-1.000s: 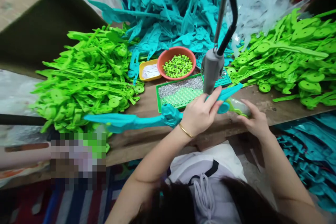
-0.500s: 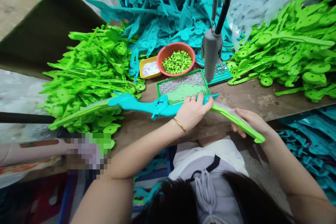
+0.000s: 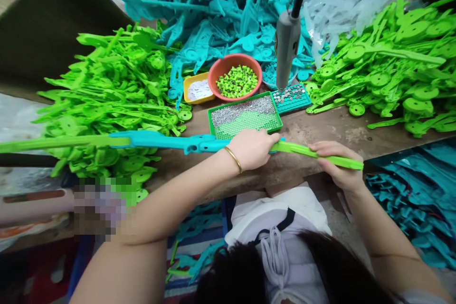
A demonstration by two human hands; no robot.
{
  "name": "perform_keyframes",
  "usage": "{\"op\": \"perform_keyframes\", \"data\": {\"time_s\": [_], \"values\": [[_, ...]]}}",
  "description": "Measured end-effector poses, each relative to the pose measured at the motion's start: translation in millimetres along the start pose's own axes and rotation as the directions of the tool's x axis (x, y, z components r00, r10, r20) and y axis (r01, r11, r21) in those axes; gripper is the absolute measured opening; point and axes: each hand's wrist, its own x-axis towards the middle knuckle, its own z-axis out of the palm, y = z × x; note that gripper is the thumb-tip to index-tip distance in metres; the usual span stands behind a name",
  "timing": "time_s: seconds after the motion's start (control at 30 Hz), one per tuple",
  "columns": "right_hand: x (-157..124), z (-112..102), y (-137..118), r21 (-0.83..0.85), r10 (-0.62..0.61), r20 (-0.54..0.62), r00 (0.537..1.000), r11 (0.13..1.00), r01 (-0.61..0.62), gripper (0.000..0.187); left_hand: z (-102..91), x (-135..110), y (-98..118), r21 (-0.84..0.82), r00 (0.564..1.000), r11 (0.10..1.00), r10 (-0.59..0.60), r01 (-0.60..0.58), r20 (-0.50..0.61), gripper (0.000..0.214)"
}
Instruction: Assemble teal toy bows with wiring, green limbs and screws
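Left hand (image 3: pixel 251 148): fingers curled round the right end of the blue part (image 3: pixel 171 142), gripping next to where the short green piece (image 3: pixel 302 150) meets it. Right hand (image 3: pixel 337 161): fingers and thumb pinching that green piece near its far end. Blue part held crosswise over the front of the bench (image 3: pixel 302 126); long green piece (image 3: pixel 64 142) at its other end, running out of frame left.

Progress, as judged: green at both ends of the blue, so this unit looks mostly put together; can't tell if the joints are fastened. Grey tool (image 3: pixel 285 42) hangs free, in neither hand. Plenty left loose: screw-like bits in the green tray (image 3: pixel 245 127), discs on the teal tray (image 3: pixel 297 103), small green pieces in the red bowl (image 3: pixel 213 86). Further out, unjoined green heaps left (image 3: pixel 107 95) and right (image 3: pixel 388 66), blue heap (image 3: pixel 228 9) behind.
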Motion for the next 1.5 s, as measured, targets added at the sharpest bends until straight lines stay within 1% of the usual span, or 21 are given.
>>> {"op": "perform_keyframes", "data": {"time_s": [0.17, 0.37, 0.47, 0.6, 0.73, 0.83, 0.93, 0.97, 1.0, 1.03, 1.07, 1.1, 1.13, 1.17, 1.2, 1.23, 1.27, 1.3, 1.33, 1.4, 1.5], "values": [[-4, 0, 1, 0.004, 0.07, -0.075, 0.995, 0.998, -0.07, 0.005, 3.4, 4, 1, -0.045, 0.997, 0.999, 0.013, -0.01, 0.074, 0.03], [-9, -3, -3, 0.026, 0.182, 0.081, 0.98, 0.982, -0.185, 0.023, 6.6, 8, -10, -0.081, 0.987, 0.996, 0.038, -0.026, 0.154, 0.029], [-9, 1, -4, 0.039, 0.158, 0.026, 0.987, 0.987, -0.159, 0.013, 7.2, 9, -11, -0.094, 0.984, 0.995, 0.048, -0.032, 0.169, 0.025], [-7, -6, 1, 0.086, 0.237, -0.131, 0.963, 0.97, -0.227, 0.009, 0.1, -4, -7, 0.007, 0.997, 1.0, 0.006, -0.007, 0.079, 0.029], [-8, -32, 7, 0.163, 0.302, -0.229, 0.925, 0.949, -0.269, 0.011, 1.8, -32, -16, 0.127, 0.994, 0.988, -0.082, 0.092, -0.078, 0.023], [-9, -51, 12, 0.136, 0.339, -0.274, 0.9, 0.94, -0.313, 0.012, 21.8, -46, -30, 0.031, 0.99, 0.997, -0.066, 0.071, -0.122, 0.018], [-6, -65, 23, 0.115, 0.375, -0.301, 0.877, 0.927, -0.357, 0.017, 49.5, -48, -39, -0.167, 0.974, 0.985, -0.072, 0.036, -0.214, 0.024], [-4, -69, 27, 0.09, 0.361, -0.332, 0.872, 0.932, -0.351, 0.02, 57.5, -48, -39, -0.235, 0.963, 0.972, -0.085, 0.023, -0.257, 0.026], [-1, -71, 30, 0.025, 0.294, -0.4, 0.868, 0.951, -0.31, 0.026, 64.0, -47, -38, -0.293, 0.947, 0.956, -0.102, 0.009, -0.303, 0.028], [2, -70, 32, -0.091, 0.14, -0.502, 0.854, 0.973, -0.213, 0.031, 68.9, -46, -36, -0.339, 0.931, 0.941, -0.12, -0.005, -0.345, 0.029], [5, -67, 32, -0.262, -0.092, -0.59, 0.802, 0.961, -0.083, 0.036, 72.1, -45, -33, -0.366, 0.916, 0.93, -0.132, -0.017, -0.378, 0.029], [7, -61, 29, -0.454, -0.347, -0.619, 0.705, 0.89, 0.04, 0.04, 73.9, -43, -29, -0.377, 0.905, 0.926, -0.137, -0.027, -0.402, 0.028], [8, -52, 25, -0.618, -0.543, -0.575, 0.612, 0.778, 0.11, 0.044, 74.4, -41, -25, -0.373, 0.897, 0.927, -0.139, -0.031, -0.419, 0.028], [8, -39, 20, -0.734, -0.66, -0.489, 0.57, 0.665, 0.14, 0.046, 74.3, -38, -21, -0.361, 0.892, 0.932, -0.138, -0.031, -0.431, 0.027], [7, -25, 14, -0.788, -0.668, -0.394, 0.632, 0.599, 0.141, 0.05, 73.9, -36, -18, -0.346, 0.887, 0.937, -0.132, -0.033, -0.442, 0.028], [7, -9, 9, -0.815, -0.568, -0.279, 0.774, 0.566, 0.122, 0.053, 73.6, -34, -15, -0.336, 0.882, 0.941, -0.124, -0.041, -0.455, 0.028], [7, 7, 5, -0.818, -0.42, -0.136, 0.897, 0.558, 0.138, 0.056, 73.8, -31, -13, -0.333, 0.874, 0.941, -0.115, -0.057, -0.472, 0.03], [7, 21, 3, -0.793, -0.274, 0.011, 0.962, 0.583, 0.175, 0.058, 74.6, -29, -12, -0.337, 0.864, 0.938, -0.102, -0.081, -0.492, 0.031], [9, 33, 4, -0.758, -0.162, 0.155, 0.975, 0.613, 0.223, 0.056, 76.1, -27, -12, -0.342, 0.854, 0.933, -0.087, -0.11, -0.512, 0.033], [14, 49, 10, -0.67, -0.074, 0.372, 0.925, 0.668, 0.323, 0.045, 80.7, -22, -12, -0.348, 0.831, 0.926, -0.073, -0.149, -0.551, 0.034], [24, 53, 24, -0.621, -0.092, 0.496, 0.864, 0.658, 0.426, 0.028, 87.2, -14, -10, -0.334, 0.796, 0.932, -0.097, -0.137, -0.598, 0.034]]}}
